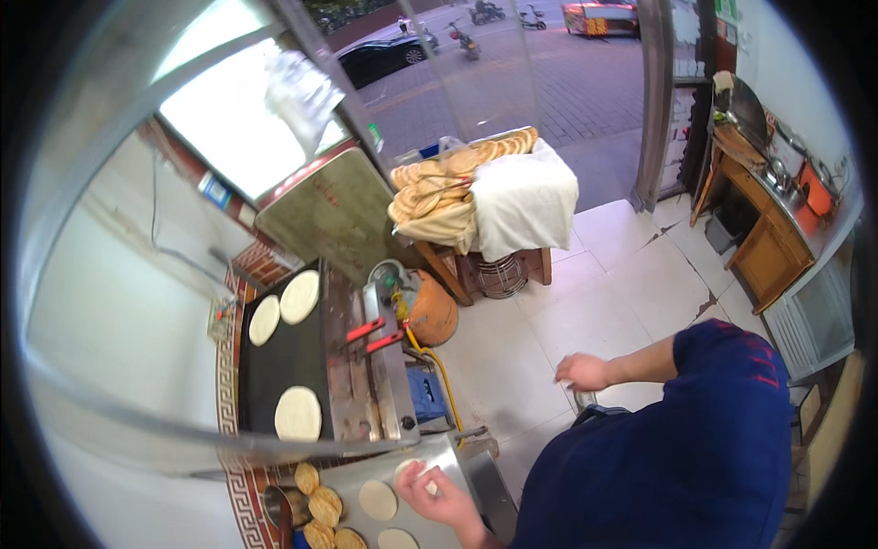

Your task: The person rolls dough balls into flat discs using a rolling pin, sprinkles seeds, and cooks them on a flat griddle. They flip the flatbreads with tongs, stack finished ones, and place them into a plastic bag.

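My left hand (431, 491) is over the steel worktop with its fingers curled over a pale dough round (409, 471); whether they grip it is unclear. Two more raw rounds lie beside it, one of them a flat dough disc (378, 499). Several browned flatbreads (325, 506) rest at the worktop's left. My right hand (582, 372) hangs over the tiled floor, away from the dough, its fingers loosely bent and nothing visible in it. On the black griddle (285, 370) lie three larger pale dough discs, one being the near disc (298, 414).
Two red-handled tools (365, 330) lie across the griddle's front ledge. Beyond stand an orange gas cylinder (431, 309) with a yellow hose and a table of stacked flatbreads (439, 199) partly under a white cloth (525, 199). A wooden cabinet (775, 233) stands at the right.
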`<state>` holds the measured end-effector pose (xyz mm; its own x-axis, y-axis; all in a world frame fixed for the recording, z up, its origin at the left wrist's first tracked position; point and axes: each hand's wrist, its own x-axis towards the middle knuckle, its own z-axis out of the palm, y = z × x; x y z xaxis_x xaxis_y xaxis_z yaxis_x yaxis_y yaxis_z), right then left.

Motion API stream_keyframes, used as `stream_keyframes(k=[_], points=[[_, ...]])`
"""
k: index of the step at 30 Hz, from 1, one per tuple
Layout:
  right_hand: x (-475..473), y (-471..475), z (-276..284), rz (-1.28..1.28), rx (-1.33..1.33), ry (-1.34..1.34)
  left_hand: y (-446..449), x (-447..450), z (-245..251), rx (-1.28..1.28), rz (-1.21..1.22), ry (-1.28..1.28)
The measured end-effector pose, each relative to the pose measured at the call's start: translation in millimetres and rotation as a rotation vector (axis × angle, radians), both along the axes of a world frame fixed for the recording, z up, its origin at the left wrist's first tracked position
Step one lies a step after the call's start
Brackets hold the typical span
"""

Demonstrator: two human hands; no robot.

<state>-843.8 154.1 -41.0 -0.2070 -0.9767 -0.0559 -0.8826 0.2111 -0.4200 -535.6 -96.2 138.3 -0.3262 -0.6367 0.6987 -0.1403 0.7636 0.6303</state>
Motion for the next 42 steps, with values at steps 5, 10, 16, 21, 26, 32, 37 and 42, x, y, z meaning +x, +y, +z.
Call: stream_keyframes(k=[5,10,16,21,26,32,37,42], points=[[-125,109,-2,-0.611,-0.218,-0.207,-32,-170,49,-0.09,-0.034,0.028],[-172,146,-3,-0.827,-0.331,-0.234,-78,-316,99,-0.061,-0.06,0.081],[-194,184,-8,-0.988,-0.395,-0.297,-153,-484,160,-0.269,0.017,0.092],[-247,200,-2,-1.148,-0.32,-0.298,-227,-609,205,-0.324,0.342,0.1],[-328,166,25,-1.151,-0.348,-0.234,-316,-694,254,-0.379,0.738,0.248],[-404,107,61,-1.129,-0.505,-0.201,-399,-694,262,-0.561,0.766,0.356],[-475,46,88,-0.995,-0.582,-0.257,-410,-656,288,-0.785,0.669,0.117],[-550,-32,125,-0.682,-0.575,-0.238,-399,-620,323,-0.831,0.568,0.042]])
